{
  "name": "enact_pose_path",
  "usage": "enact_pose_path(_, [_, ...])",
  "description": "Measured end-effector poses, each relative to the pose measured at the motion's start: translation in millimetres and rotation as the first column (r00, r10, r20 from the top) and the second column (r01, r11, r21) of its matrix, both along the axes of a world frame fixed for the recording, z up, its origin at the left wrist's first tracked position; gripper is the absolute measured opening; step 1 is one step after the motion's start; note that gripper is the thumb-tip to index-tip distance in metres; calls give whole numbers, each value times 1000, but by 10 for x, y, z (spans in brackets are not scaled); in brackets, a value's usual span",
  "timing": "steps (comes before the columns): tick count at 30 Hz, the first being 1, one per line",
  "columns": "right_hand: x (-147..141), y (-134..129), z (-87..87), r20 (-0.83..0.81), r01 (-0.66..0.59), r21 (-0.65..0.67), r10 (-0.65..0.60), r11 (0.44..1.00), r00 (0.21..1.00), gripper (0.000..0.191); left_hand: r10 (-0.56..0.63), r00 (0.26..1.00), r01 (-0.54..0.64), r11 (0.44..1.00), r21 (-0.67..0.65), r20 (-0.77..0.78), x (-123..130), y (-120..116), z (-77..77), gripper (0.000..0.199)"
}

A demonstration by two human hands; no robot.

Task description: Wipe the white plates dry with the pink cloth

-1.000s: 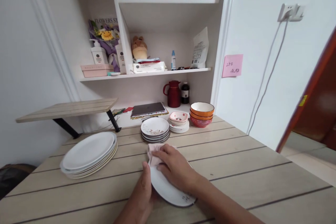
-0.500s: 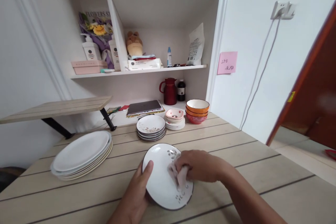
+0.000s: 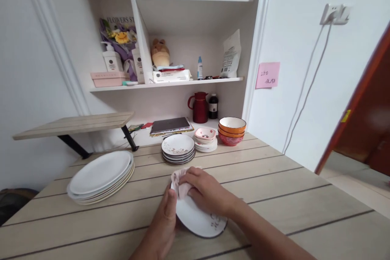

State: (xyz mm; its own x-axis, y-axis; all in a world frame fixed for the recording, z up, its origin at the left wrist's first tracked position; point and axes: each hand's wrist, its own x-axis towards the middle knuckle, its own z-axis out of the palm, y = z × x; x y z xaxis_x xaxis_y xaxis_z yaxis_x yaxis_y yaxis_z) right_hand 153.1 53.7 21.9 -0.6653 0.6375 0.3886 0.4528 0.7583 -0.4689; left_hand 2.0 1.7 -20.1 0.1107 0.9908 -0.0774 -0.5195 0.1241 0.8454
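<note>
Your left hand [image 3: 164,215] grips the dark-rimmed floral plate [image 3: 198,221] by its left edge, thumb along the rim, fingers hidden underneath; your right hand [image 3: 210,193] bunches the pale pink cloth [image 3: 182,191] against the far left of its face. The plate is over the near part of the slatted tabletop [image 3: 274,211], nearer you than the stack of matching plates [image 3: 177,145]; whether it touches the wood, you cannot tell. Expect glazed ceramic: stiff, moderately light, slick and likely to chip if knocked. Pinch the rim, with fingers supporting below. The cloth should be soft and limp, best gathered under the fingertips.
</note>
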Motion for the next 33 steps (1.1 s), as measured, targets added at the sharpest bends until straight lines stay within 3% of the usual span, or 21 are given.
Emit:
enact_pose_path(2, [33, -30, 53, -37, -196, -47, 195, 979, 980, 34, -4, 1000, 4, 1000, 2, -16, -11, 9, -22, 79])
enact_pose_path(4, [123, -47, 113, -37, -359, -139, 358, 923, 933, 32, -10, 1000, 10, 1000, -8, -27, -12, 4, -3, 81])
enact_pose_path(7, [331, -37, 177, 50, -423, -338, 465, 840, 884, 32, -13, 999, 11, 999, -53, -35, -2, -21, 76, 78])
enact_pose_path(9, [463, -9, 186, 164, -298, -409, 391, 862, 906, 31, 4, 999, -9, 996, -88, -53, 5, -33, 129, 74])
enact_pose_path(12, [540, 49, 147, 300, 98, -277, -11, 956, 954, 26, 62, 994, -72, 990, -121, -87, 13, -26, 156, 71])
enact_pose_path(14, [485, 82, 95, 289, 345, -154, -292, 926, 912, 25, 101, 989, -115, 985, -129, -112, 16, -11, 137, 70])
enact_pose_path(17, [296, 100, 6, 224, 540, -70, -515, 839, 828, 28, 128, 981, -146, 982, -118, -145, 16, 7, 83, 70])
enact_pose_path(19, [159, 85, -39, 149, 544, -52, -532, 838, 834, 30, 139, 978, -154, 984, -91, -154, 12, 12, 47, 71])
enact_pose_path(20, [102, 70, -52, 99, 500, -46, -494, 865, 864, 31, 143, 978, -154, 986, -67, -151, 11, 14, 30, 72])
enact_pose_path(24, [11, 3, -47, -39, 127, -16, -127, 992, 991, 32, 117, 989, -113, 993, 42, -94, 12, 30, -32, 74])
enact_pose_path(26, [26, -9, -38, -44, -65, -21, 64, 998, 997, 28, 101, 990, -96, 994, 59, -95, 18, 39, -53, 77])
enact_pose_path(28, [40, 6, -41, -57, -153, -23, 152, 988, 987, 28, 99, 988, -93, 994, 53, -116, 19, 42, -56, 76])
enact_pose_path(30, [40, 51, -52, -75, -76, 17, 77, 997, 994, 28, 105, 986, -99, 994, 53, -131, 12, 35, -38, 73])
enact_pose_path(33, [62, 141, -44, -34, 174, 94, -172, 980, 985, 27, 114, 979, -105, 992, 66, -167, -8, 18, 13, 70])
